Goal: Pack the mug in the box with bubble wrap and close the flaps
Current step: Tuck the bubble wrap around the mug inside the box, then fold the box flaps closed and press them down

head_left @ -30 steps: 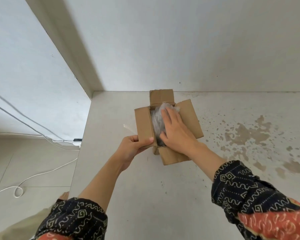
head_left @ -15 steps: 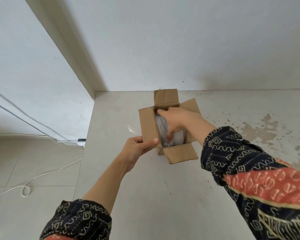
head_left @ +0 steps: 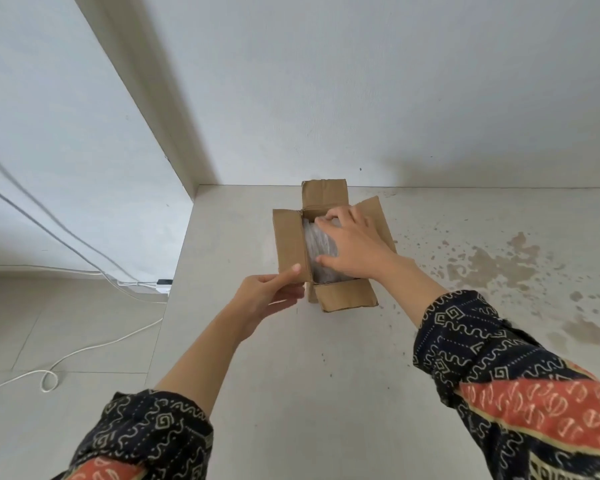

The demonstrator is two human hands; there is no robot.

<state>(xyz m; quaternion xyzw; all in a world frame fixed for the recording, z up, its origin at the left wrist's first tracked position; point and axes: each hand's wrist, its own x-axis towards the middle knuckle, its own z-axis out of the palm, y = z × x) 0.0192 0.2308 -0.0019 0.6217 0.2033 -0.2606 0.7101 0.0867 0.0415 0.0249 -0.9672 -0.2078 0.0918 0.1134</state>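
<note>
A small brown cardboard box (head_left: pixel 290 240) stands on the pale table near the back wall, all of its flaps spread open. Inside lies a bundle of clear bubble wrap (head_left: pixel 317 249); the mug itself is hidden under the wrap. My left hand (head_left: pixel 265 297) pinches the near corner of the box's left flap. My right hand (head_left: pixel 354 249) lies over the bundle inside the box, fingers curled on the wrap at its far end, thumb against its near side.
The table (head_left: pixel 291 375) ends at a left edge close to the box, with tiled floor below. White cables (head_left: pixel 84 348) and a power strip (head_left: pixel 163 285) lie on that floor. Brown stains (head_left: pixel 492 268) mark the table's right side. A wall stands just behind the box.
My right hand went from lying flat on the wrap to reaching down into the box, then came up to grip the bundle's far end. The left hand stayed on the flap.
</note>
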